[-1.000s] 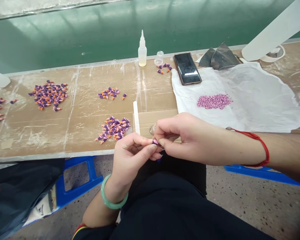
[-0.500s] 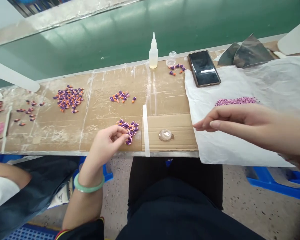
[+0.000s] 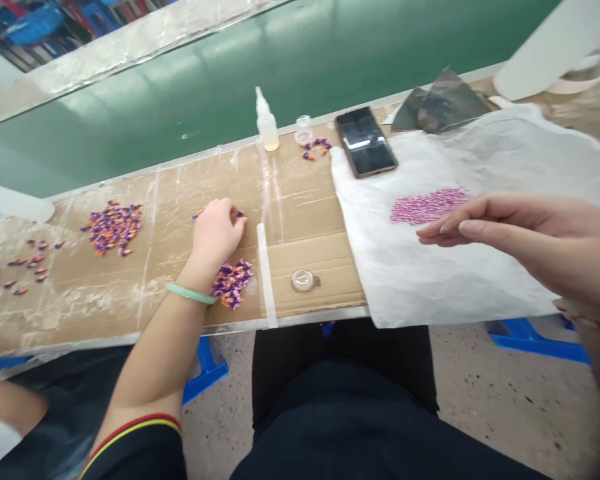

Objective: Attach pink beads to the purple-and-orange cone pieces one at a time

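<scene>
My left hand point(image 3: 216, 230) reaches over a small group of purple-and-orange cone-shaped pieces, covering most of it. Its fingers are curled, with one small purple-and-orange piece point(image 3: 239, 214) at the tips of the thumb and index finger. Below that wrist lies a pile of similar purple, orange and pink pieces point(image 3: 233, 283). My right hand point(image 3: 510, 230) hovers over a white cloth point(image 3: 395, 267), its fingers stretched out and holding nothing I can see. Just beyond its fingertips is a patch of tiny pink pieces point(image 3: 425, 205). A small round clear blob point(image 3: 303, 281) sits on a cardboard piece point(image 3: 330, 253).
A dropper bottle point(image 3: 267, 127), a clear cap point(image 3: 303, 128) and a phone point(image 3: 365, 141) stand or lie along the back. More purple-and-orange pieces point(image 3: 113, 228) are heaped at left. A white strip point(image 3: 267, 277) borders the cardboard. Another person's arm point(image 3: 13, 407) shows lower left.
My left hand has moved from the near pile up and away to the farther small group. The view has shifted right; my right hand stays over the cloth, its fingers still stretched.
</scene>
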Tool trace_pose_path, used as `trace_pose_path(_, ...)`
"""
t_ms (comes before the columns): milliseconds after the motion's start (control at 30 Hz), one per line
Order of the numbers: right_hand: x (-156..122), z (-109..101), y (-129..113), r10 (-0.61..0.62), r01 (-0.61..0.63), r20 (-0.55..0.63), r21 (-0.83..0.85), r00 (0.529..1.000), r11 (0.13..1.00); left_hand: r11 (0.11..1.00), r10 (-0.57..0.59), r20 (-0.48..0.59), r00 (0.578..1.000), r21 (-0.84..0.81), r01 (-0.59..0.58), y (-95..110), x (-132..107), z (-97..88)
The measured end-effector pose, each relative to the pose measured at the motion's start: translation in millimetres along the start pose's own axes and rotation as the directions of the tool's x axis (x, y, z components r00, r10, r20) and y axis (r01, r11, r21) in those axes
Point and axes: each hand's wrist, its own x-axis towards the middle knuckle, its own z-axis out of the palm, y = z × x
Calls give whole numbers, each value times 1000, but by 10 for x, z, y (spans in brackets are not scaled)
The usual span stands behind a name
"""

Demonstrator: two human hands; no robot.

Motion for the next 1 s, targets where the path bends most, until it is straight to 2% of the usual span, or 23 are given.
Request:
trace_pose_path(100,-93,-107,75,109,-102,-17,215,994,971,994,9,44,999,104,-14,57,50,-12)
trace_pose_path(133,-111,-131,120,107,-91,-47,264,993,960,990,71,91,993,118,-82,71,49,-24)
trace_pose_path(200,-118,-156,234,83,-55,-98,266,992,962,984,99,71,992,138,-109,105,33,-49)
trace_pose_path(267,-86,-143,357,7,10,-120,139,993,990,988,70,58,996,131,-78,155,2,-75)
trace_pose_path(333,-14,-92,461,-133,130,-108,-41,985,991,987,84,53,995,133,-91,212,-31,-102)
trace_pose_path(400,92,-17,528,-289,273,-65,-182,955,945,983,109,39,993,144,-113,260,-46,-127)
trace_pose_path(467,213,58,553,-388,369,-16,-280,921,886,988,62,23,998,138,-65,290,-36,-150)
trace_pose_path(533,328,112,545,-411,394,33,-364,911,844,995,-30,27,999,97,27,306,-16,-175)
trace_pose_path(633,455,156,511,-384,387,100,-443,918,809,997,-77,65,995,-15,78,317,-32,-212)
trace_pose_path(700,496,179,496,-367,382,125,-456,922,804,983,-125,36,992,-133,128,319,-107,-232)
trace_pose_path(767,493,208,492,-367,383,126,-451,921,806,931,-200,-12,980,-314,187,320,-233,-251)
trace_pose_path(833,449,236,492,-373,392,132,-433,919,812,824,-249,-6,969,-527,208,320,-389,-274)
trace_pose_path(900,380,244,494,-380,406,146,-396,914,824,678,-264,57,963,-699,227,319,-549,-299)
trace_pose_path(1000,277,191,496,-362,384,126,-269,923,883,490,-229,232,945,-812,318,324,-778,-337)
